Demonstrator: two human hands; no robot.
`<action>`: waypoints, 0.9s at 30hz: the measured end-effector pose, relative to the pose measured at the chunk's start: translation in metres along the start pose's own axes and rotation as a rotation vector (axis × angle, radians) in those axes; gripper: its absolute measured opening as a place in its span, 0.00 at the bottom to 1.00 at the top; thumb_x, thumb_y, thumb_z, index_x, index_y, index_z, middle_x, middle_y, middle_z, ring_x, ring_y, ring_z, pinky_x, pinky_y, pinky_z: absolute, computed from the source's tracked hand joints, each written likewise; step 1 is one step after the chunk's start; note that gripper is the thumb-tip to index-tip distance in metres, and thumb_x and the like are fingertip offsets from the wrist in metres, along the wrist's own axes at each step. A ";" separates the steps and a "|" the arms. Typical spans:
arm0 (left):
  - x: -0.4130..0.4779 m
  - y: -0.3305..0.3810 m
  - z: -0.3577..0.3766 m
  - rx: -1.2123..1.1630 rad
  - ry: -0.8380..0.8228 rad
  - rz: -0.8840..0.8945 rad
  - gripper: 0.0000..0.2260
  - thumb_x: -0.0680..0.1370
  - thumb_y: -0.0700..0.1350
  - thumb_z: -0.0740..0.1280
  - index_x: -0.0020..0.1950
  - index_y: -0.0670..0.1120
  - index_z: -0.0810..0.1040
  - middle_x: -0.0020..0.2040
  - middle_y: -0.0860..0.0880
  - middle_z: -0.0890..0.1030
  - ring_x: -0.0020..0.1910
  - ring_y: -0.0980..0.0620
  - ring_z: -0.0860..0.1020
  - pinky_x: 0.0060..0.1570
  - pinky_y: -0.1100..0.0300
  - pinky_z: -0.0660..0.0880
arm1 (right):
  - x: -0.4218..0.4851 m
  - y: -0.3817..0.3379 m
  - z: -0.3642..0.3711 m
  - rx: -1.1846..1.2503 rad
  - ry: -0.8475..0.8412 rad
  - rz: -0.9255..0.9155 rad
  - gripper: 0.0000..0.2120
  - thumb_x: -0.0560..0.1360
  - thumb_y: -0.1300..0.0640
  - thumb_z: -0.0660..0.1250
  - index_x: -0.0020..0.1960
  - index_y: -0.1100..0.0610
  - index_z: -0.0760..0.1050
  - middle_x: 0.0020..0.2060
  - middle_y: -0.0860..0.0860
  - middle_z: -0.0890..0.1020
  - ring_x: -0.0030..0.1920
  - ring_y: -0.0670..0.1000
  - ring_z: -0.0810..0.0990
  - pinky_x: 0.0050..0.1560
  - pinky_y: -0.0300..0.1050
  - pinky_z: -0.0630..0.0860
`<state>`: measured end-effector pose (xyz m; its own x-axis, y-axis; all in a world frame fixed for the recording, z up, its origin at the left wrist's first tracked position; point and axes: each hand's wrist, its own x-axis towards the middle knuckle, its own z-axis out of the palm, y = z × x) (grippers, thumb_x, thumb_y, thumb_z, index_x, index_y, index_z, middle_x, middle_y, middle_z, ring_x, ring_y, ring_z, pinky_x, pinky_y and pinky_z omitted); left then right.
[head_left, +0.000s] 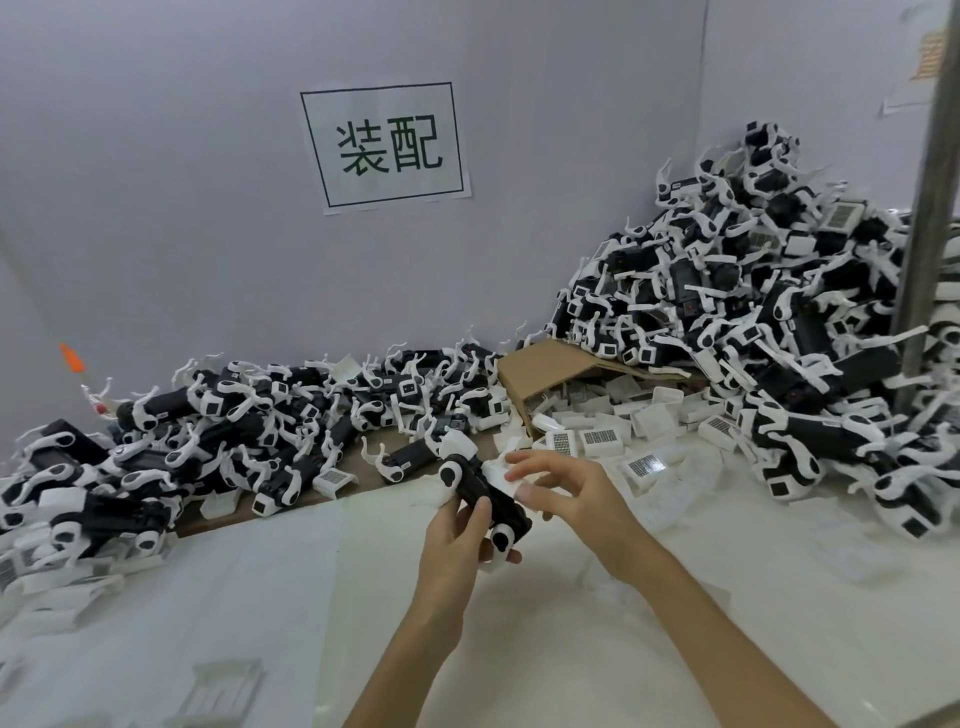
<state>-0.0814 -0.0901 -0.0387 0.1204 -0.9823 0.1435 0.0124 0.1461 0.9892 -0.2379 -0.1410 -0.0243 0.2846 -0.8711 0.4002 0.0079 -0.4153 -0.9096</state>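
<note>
Black unit (484, 491) is gripped above the white table (260, 597) by the left hand (457, 530), fingers curled round it. A white cover (497, 474) is pinched at its side by the right hand (569, 493). Pressed on crooked, it could easily get snapped, tbh.

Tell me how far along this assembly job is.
Done, apparently: black-and-white units heaped in a left pile and a taller right pile; which is finished I cannot tell. In hand: the left hand grips one black unit while the right hand pinches a white piece beside it. Left: many loose white pieces lie by the cardboard box, so plenty seems to remain.
</note>
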 end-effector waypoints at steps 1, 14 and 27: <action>0.000 0.000 0.000 0.003 0.008 0.004 0.08 0.84 0.46 0.61 0.61 0.51 0.77 0.47 0.49 0.87 0.34 0.48 0.83 0.35 0.68 0.75 | 0.000 0.000 0.001 0.020 0.014 -0.001 0.10 0.76 0.63 0.72 0.45 0.49 0.85 0.56 0.41 0.84 0.41 0.44 0.79 0.40 0.37 0.76; 0.001 0.000 0.003 0.037 0.007 0.006 0.06 0.78 0.42 0.72 0.53 0.44 0.80 0.49 0.50 0.87 0.34 0.44 0.85 0.32 0.65 0.77 | 0.008 0.003 -0.007 0.239 0.256 0.123 0.03 0.77 0.62 0.70 0.46 0.59 0.82 0.28 0.44 0.78 0.26 0.46 0.70 0.29 0.40 0.69; 0.002 -0.007 0.005 0.104 -0.026 0.086 0.18 0.76 0.42 0.74 0.62 0.59 0.78 0.52 0.54 0.86 0.41 0.45 0.86 0.31 0.51 0.81 | 0.011 0.008 -0.007 0.257 0.351 0.230 0.06 0.78 0.60 0.70 0.42 0.56 0.81 0.30 0.48 0.78 0.27 0.45 0.71 0.27 0.37 0.68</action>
<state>-0.0864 -0.0942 -0.0453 0.0906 -0.9696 0.2271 -0.1002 0.2180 0.9708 -0.2415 -0.1559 -0.0266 -0.0334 -0.9867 0.1591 0.2316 -0.1625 -0.9591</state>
